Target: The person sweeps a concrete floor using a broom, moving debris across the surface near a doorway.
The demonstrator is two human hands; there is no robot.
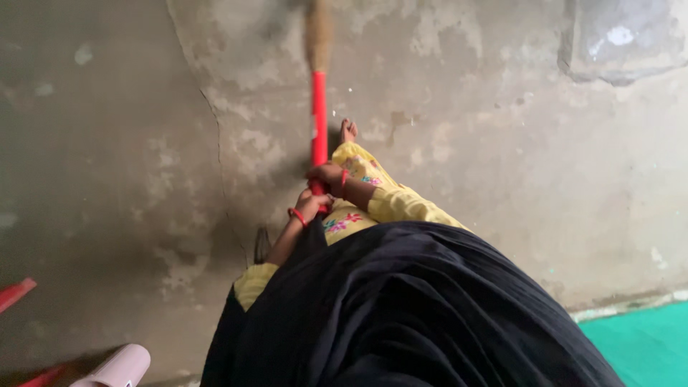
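A broom with a red handle [319, 115] and straw-coloured bristles [318, 32] stretches away from me over the rough grey concrete floor [487, 143]. My right hand [326, 174] grips the handle higher up, a red bangle on its wrist. Closer to me, my left hand [312, 206] clasps the handle's end, also with a red bangle. Yellow sleeves and a black cloth [401, 308] cover my arms and body. One bare foot [348, 130] shows just right of the handle.
The concrete is cracked and patchy, with a long crack [218, 143] running down the left. A pale pink cylinder [118, 367] and red pieces [16, 292] lie at the bottom left. A teal surface [645, 344] borders the bottom right corner.
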